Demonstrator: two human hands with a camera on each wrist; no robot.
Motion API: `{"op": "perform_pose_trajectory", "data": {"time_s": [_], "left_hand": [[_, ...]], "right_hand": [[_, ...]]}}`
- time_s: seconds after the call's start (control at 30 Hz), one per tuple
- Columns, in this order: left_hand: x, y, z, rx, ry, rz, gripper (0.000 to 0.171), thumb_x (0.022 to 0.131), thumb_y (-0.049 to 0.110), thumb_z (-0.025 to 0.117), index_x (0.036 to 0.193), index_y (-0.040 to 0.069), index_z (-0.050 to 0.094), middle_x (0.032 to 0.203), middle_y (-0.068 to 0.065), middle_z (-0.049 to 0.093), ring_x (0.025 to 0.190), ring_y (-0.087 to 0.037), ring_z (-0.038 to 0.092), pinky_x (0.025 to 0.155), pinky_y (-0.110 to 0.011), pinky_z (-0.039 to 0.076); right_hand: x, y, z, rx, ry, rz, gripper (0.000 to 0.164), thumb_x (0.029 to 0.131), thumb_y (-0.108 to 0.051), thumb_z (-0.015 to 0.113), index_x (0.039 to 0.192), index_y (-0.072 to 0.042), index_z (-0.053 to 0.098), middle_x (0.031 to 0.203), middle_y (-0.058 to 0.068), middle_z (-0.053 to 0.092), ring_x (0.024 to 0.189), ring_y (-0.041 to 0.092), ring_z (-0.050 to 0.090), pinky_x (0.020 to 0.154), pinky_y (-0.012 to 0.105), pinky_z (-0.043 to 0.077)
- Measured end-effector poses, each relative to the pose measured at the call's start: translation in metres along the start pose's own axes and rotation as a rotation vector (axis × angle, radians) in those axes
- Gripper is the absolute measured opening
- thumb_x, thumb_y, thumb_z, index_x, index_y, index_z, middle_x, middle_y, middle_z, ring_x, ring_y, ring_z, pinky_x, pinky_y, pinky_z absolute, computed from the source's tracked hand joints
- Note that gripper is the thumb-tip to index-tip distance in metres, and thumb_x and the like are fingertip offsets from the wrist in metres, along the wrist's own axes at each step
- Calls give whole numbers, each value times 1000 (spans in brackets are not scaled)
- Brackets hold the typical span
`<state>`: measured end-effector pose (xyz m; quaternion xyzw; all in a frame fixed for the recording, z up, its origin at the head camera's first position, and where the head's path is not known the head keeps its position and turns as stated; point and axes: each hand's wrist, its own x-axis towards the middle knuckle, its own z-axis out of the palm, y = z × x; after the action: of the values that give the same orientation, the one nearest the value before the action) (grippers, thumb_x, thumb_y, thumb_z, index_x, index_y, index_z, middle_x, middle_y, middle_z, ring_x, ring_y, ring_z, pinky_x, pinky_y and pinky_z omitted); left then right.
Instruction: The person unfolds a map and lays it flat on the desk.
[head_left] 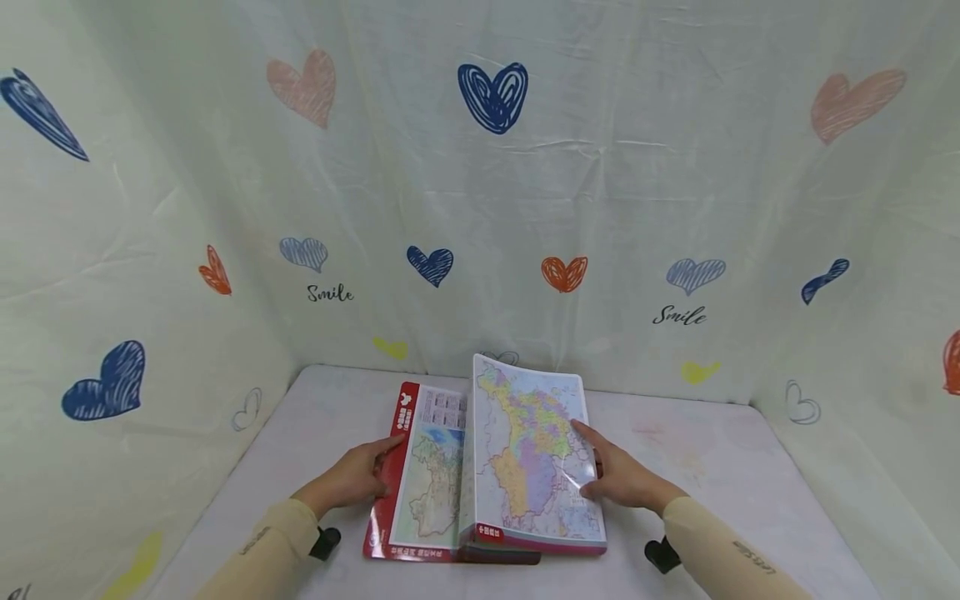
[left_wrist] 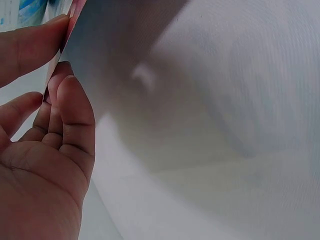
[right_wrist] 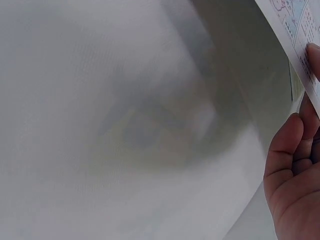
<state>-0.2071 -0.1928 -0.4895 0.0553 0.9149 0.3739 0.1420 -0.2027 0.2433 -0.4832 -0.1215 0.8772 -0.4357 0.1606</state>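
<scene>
A red-bordered map (head_left: 431,492) lies on the table, partly covered by a coloured map (head_left: 532,458) with a white margin. The coloured map bends up along its left side; whether the two are one folded map or separate sheets cannot be told. My left hand (head_left: 348,479) pinches the red left edge, its thumb on one face and fingers behind, as the left wrist view shows. At the right edge, my right hand (head_left: 626,477) holds the coloured map between thumb and fingers. In the right wrist view, part of this hand (right_wrist: 297,180) falls outside the picture.
The white table (head_left: 697,467) extends to both sides of the maps. A pale curtain (head_left: 495,192) printed with hearts and the word "Smile" stands behind the table and along its sides. Small black devices (head_left: 326,543) sit at both wrists.
</scene>
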Motion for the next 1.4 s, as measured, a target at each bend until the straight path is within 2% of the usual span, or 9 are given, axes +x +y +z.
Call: {"op": "perform_pose_trajectory", "data": {"time_s": [0.23,0.47,0.63,0.97,1.2,1.4], "left_hand": [[-1,-4,-3,-3,6,7,85,74,-4,82,150,7,45,111,-9,58,87,-21,53,64,-31,53],[-2,-8,-5,11,9,4,85,74,-3,82,150,6,44,114,-10,59,88,-21,53,65,-31,53],[-3,-9,-9,17,9,-9,85,75,-4,81,150,5,43,109,-9,59,85,-20,54,63,-30,53],[-6,-14,-14,25,24,-29,85,74,-6,80,150,4,43,123,-17,58,90,-23,54,65,-33,55],[-8,-18,-17,30,30,-34,84,74,-6,80,149,3,43,118,-15,58,86,-22,55,64,-33,55],[-9,-22,-20,28,32,-41,85,74,-6,79,150,2,42,121,-16,58,88,-22,55,64,-33,55]], "right_hand": [[-4,3,-4,9,4,7,107,77,3,80,160,-12,15,116,14,59,88,22,62,78,37,52],[-7,5,-8,-22,15,-1,106,78,3,79,160,-10,14,120,15,58,90,21,61,79,35,52],[-10,7,-14,-32,18,-4,105,78,4,78,160,-8,14,121,18,58,90,22,62,79,34,52],[-16,17,-24,-87,81,59,107,74,1,83,159,-10,19,133,20,52,92,20,60,91,44,49],[-20,22,-35,-106,82,56,107,74,-1,84,159,-9,20,133,21,51,91,21,60,92,47,48],[-23,25,-40,-89,85,66,107,74,1,83,159,-7,19,134,23,49,93,23,60,90,46,50]]}}
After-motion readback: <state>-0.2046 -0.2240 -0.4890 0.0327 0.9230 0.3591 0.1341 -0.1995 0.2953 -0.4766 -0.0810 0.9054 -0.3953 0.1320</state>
